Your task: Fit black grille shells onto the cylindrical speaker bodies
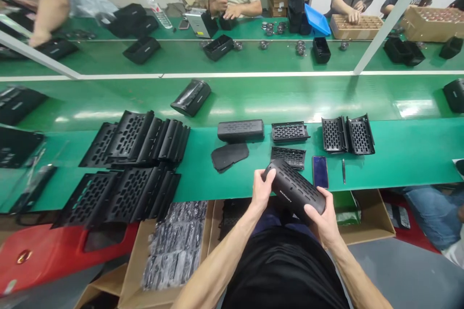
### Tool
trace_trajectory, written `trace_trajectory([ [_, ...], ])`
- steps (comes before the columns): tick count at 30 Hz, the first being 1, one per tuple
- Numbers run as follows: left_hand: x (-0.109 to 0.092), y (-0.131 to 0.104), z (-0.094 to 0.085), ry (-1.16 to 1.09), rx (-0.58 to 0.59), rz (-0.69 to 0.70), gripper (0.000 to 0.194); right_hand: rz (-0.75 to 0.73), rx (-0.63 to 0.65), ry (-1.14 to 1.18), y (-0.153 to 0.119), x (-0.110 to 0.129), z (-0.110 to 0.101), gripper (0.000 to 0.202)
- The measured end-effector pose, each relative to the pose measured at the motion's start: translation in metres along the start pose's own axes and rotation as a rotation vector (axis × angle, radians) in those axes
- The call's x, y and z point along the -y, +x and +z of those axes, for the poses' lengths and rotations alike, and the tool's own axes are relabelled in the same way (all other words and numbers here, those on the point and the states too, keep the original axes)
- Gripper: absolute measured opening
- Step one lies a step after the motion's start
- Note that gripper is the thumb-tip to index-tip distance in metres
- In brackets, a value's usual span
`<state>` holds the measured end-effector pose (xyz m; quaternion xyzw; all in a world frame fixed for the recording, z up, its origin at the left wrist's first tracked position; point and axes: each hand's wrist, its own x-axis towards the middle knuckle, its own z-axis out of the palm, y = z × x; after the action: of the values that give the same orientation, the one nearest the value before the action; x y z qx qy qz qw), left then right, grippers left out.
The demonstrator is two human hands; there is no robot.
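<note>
A black slotted speaker-like casing, with small white lettering on its side, is held slanting above the table's front edge. My left hand grips its upper left end, and my right hand is wrapped round its lower right end. Just behind it lies a black perforated panel, partly covered by the casing. Another perforated panel rests farther back. To the left are a closed black casing and thin dark sheets. A phone and a dark pen-like tool lie to the right.
Stacked perforated panels cover the table's left part; more panels stand right. A black casing sits on the green belt. Below are a carton of wrapped parts and a red stool. People work across the belt.
</note>
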<state>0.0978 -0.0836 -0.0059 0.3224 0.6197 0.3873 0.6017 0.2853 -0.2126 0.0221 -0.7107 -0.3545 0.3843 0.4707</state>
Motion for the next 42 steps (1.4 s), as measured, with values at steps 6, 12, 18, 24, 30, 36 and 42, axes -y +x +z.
trace_trajectory([
  [6,-0.013,-0.020,-0.043,-0.265,0.391,-0.079,0.091,-0.298,0.225,-0.089,0.000,0.032,-0.024,0.095],
  [12,0.003,-0.052,-0.066,-0.178,0.434,0.213,0.126,0.186,0.171,0.270,0.002,0.022,-0.018,0.100],
  [18,0.010,-0.048,-0.081,-0.056,0.497,0.164,0.101,0.031,0.200,0.095,-0.003,0.023,-0.023,0.103],
  [24,0.007,-0.055,-0.076,-0.030,0.419,0.297,0.080,0.055,0.207,0.220,-0.009,0.019,-0.018,0.084],
  [30,-0.003,-0.053,-0.070,-0.019,0.367,0.314,0.071,0.032,0.075,0.188,-0.004,0.021,-0.006,0.059],
  [36,-0.013,-0.038,-0.070,-0.039,0.356,0.275,0.073,0.007,0.209,0.037,0.016,0.041,-0.008,0.068],
  [42,-0.035,-0.010,-0.078,-0.091,0.482,0.259,0.081,-0.059,0.244,-0.039,0.018,0.074,-0.006,0.085],
])
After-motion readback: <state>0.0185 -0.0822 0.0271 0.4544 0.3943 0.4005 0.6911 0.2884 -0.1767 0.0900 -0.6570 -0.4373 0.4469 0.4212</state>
